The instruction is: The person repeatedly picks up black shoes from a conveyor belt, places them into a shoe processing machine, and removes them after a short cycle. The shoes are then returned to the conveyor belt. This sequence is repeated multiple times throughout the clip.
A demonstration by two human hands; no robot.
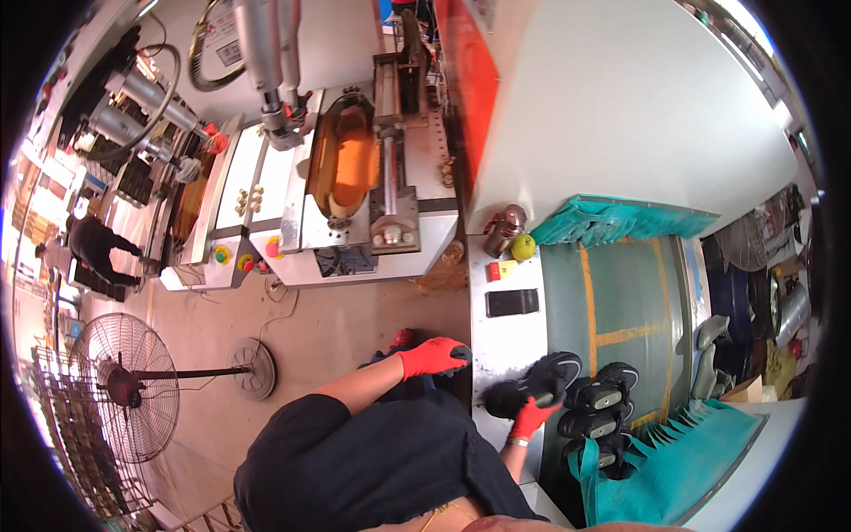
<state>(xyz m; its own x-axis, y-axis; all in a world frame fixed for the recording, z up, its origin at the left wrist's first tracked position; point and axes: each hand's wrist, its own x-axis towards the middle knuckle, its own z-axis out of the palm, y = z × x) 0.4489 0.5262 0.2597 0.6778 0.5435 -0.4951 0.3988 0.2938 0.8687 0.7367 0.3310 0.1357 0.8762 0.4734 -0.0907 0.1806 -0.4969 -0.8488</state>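
Note:
Red gloves with dark palms cover both hands. My right hand [534,417] grips a black shoe [548,379] at the ledge beside the conveyor. Another black shoe [505,399] lies against it on the metal ledge [508,339]. My left hand [435,358] is curled over my lap, close to the ledge's near edge. Its fingertips are turned away, so I cannot tell whether anything is inside. Just right of my right hand, several black shoes with pale soles [602,402] stand in a row on the green conveyor belt [625,286].
A phone [512,303], a small red and yellow box [502,270], a green apple [523,247] and a brown jar [510,219] occupy the ledge. Teal strip curtains [625,219] hang over the belt. Press machines [346,159] and a pedestal fan [123,386] stand left; a person [100,246] bends farther off.

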